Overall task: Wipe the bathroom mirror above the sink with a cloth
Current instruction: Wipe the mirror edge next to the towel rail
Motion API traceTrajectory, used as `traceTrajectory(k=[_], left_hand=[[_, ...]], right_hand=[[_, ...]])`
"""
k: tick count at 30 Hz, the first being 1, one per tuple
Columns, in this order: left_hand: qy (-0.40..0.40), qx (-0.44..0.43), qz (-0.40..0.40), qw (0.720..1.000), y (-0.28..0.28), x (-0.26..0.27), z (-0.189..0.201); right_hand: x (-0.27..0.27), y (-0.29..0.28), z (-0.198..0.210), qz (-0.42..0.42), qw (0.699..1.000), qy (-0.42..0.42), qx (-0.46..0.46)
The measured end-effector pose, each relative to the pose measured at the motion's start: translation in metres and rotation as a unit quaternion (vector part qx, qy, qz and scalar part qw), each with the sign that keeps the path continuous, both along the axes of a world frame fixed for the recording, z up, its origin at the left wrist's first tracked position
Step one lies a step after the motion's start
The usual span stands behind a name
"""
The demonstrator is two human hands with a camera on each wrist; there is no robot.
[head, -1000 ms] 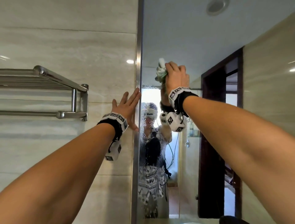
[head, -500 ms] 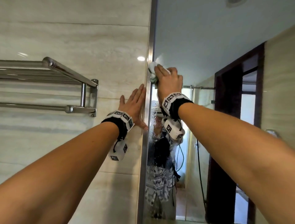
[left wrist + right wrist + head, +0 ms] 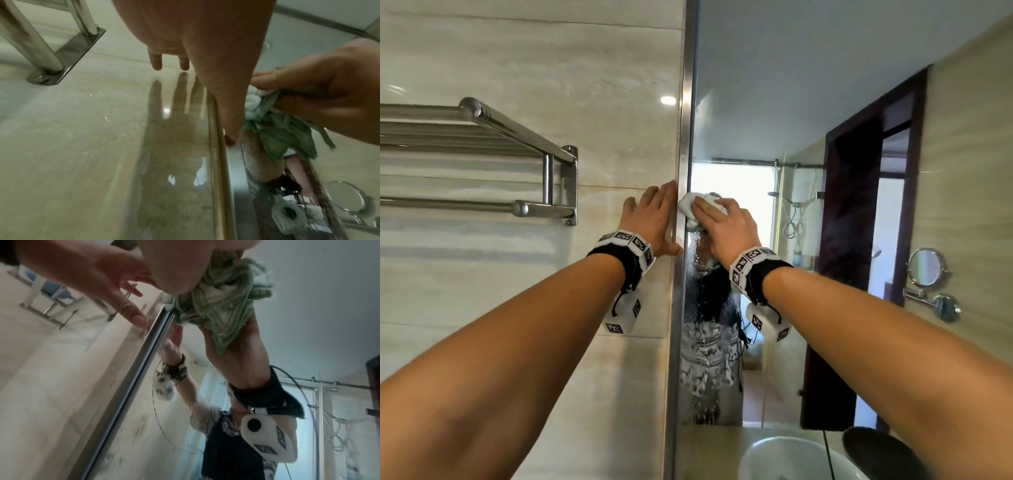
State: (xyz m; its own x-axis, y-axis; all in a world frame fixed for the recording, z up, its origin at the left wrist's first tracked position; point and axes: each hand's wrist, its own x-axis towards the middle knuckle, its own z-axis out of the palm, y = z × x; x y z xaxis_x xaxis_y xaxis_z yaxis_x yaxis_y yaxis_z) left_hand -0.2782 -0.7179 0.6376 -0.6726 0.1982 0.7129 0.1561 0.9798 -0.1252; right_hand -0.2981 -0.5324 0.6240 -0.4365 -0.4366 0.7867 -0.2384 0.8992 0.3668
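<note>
A bunched green-and-white cloth (image 3: 697,209) is gripped in the right hand (image 3: 726,228) and pressed against the mirror (image 3: 774,102), just beside its left edge. The left hand (image 3: 652,219) is laid flat, fingers straight, on the wall tile (image 3: 602,68) beside the metal frame (image 3: 683,137). A towel rack (image 3: 482,154) is mounted on the wall, left of the mirror.

A tiled bathroom: a steel towel rack (image 3: 482,154) left of the mirror (image 3: 808,102), a white basin (image 3: 784,459) below it.
</note>
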Motion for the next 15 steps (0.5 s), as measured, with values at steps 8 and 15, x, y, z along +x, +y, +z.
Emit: traceTrajectory(k=[8, 15], left_hand=[[-0.07, -0.02, 0.004, 0.997, 0.008, 0.007, -0.03], [-0.079, -0.015, -0.001, 0.997, 0.011, -0.002, -0.039]], right_hand=[[0.039, 0.024, -0.033, 0.065, 0.989, -0.1, 0.082], [0.022, 0.071, 0.026, 0.085, 0.983, 0.084, -0.142]])
